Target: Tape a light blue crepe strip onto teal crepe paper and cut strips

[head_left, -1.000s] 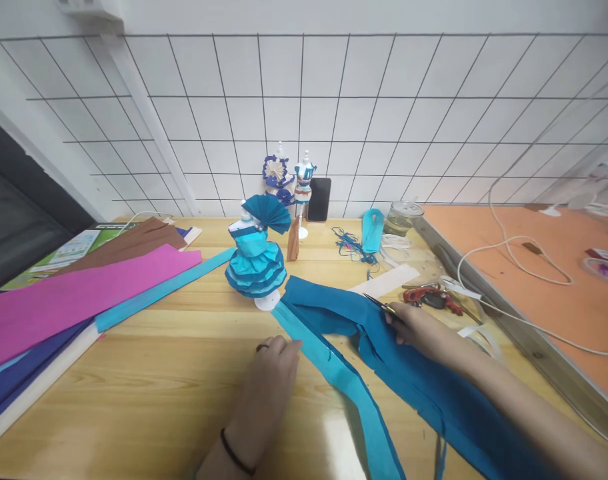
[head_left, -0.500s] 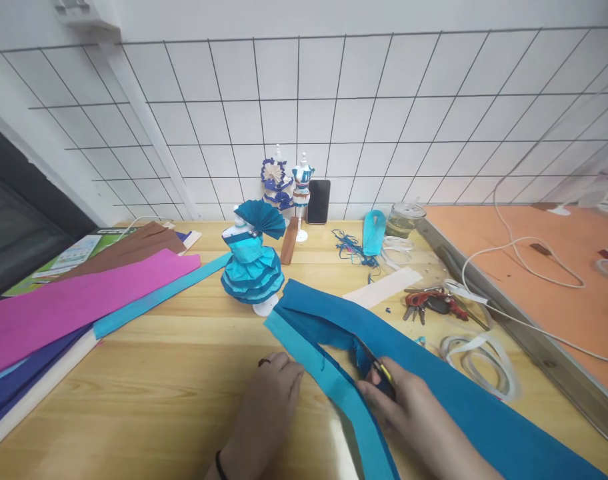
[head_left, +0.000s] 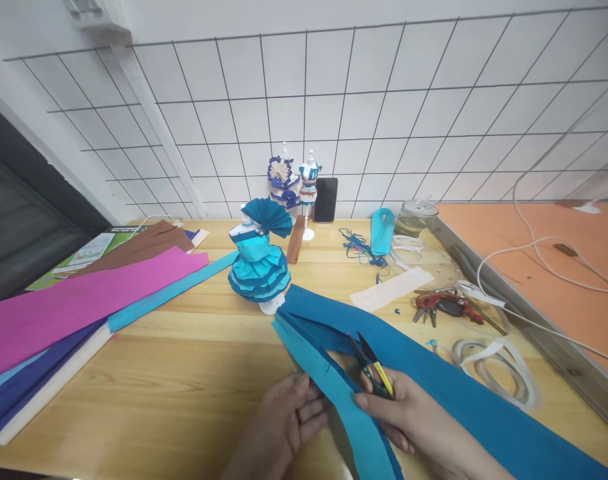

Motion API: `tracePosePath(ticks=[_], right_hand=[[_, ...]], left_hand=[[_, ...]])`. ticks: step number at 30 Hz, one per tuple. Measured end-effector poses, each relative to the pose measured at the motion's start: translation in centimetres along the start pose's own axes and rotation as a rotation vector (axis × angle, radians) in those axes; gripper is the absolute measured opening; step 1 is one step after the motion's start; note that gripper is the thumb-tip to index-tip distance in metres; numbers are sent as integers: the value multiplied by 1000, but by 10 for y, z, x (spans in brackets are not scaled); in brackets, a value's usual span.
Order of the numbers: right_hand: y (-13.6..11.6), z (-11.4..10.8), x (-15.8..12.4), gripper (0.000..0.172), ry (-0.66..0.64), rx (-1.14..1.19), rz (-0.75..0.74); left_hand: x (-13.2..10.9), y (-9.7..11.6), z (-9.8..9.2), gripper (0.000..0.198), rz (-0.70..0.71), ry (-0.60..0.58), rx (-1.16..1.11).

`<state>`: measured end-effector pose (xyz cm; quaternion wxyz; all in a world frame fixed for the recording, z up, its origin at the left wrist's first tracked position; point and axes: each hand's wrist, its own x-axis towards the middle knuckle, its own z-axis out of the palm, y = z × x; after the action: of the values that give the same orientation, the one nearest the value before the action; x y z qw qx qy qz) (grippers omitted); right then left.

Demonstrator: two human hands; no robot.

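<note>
My right hand (head_left: 401, 410) grips small scissors (head_left: 383, 379) with yellow and dark handles, their blades apart and pointing away over the paper. Its thumb also rests on the edge of a long turquoise crepe-paper strip (head_left: 329, 380). My left hand (head_left: 289, 423) is turned palm inward beside that strip, with loosely bent fingers apart and their tips close to its left edge; whether they touch it is unclear. A wide dark teal paper piece (head_left: 409, 353) runs beneath and to the right. Beyond the strips stands a mini dress form (head_left: 259, 267) in a ruffled turquoise dress with a teal fan.
Pink (head_left: 109, 293), brown and blue paper sheets lie at left. Two small dress forms (head_left: 309, 180) and a phone (head_left: 327, 200) stand by the wall. At right are a glass jar (head_left: 417, 217), keys (head_left: 447, 305), tape rolls (head_left: 494, 373) and a white paper strip (head_left: 391, 288).
My left hand has turned from palm down to palm inward and moved right, toward the turquoise strip. The scissors have opened and lifted out of the paper. The view has shifted slightly.
</note>
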<state>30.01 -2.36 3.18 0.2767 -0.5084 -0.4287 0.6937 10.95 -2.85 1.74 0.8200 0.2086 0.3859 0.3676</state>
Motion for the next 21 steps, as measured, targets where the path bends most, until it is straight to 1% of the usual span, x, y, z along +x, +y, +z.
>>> tracePosePath(ticks=[1,2,3,5,7,11,13,15,17,19,21], right_hand=[[-1,-2,-2,35,-30,32,11],[-3,-4,-3,36,-57,56,24],[-3,-6,-5,36,-79,68,37],[-4,-10,-7,36,-109,60,56],[-3,-13,-9,37,-135,30,68],[2,-14,-7,37,-184,-72,60],[3,-11,-6,36,-151,-211,13],[3,-7,-5,34,-75,-391,-53],[2,-2,-6,37,-2,-546,-95],[-1,2,-9,45,39,-610,-81],[-4,5,-14,51,61,-601,-26]], left_hand=[[3,0,3,36,28,-36,-85],[6,0,5,33,61,-47,-151],[9,0,7,30,89,-37,-199],[17,2,9,27,134,27,-247],[22,5,9,28,151,88,-250],[24,11,7,31,202,138,-166],[21,13,4,29,240,196,-96],[17,14,1,30,263,255,-44],[14,15,-3,34,278,304,-12],[12,15,-7,39,281,326,10],[10,15,-10,43,275,354,38]])
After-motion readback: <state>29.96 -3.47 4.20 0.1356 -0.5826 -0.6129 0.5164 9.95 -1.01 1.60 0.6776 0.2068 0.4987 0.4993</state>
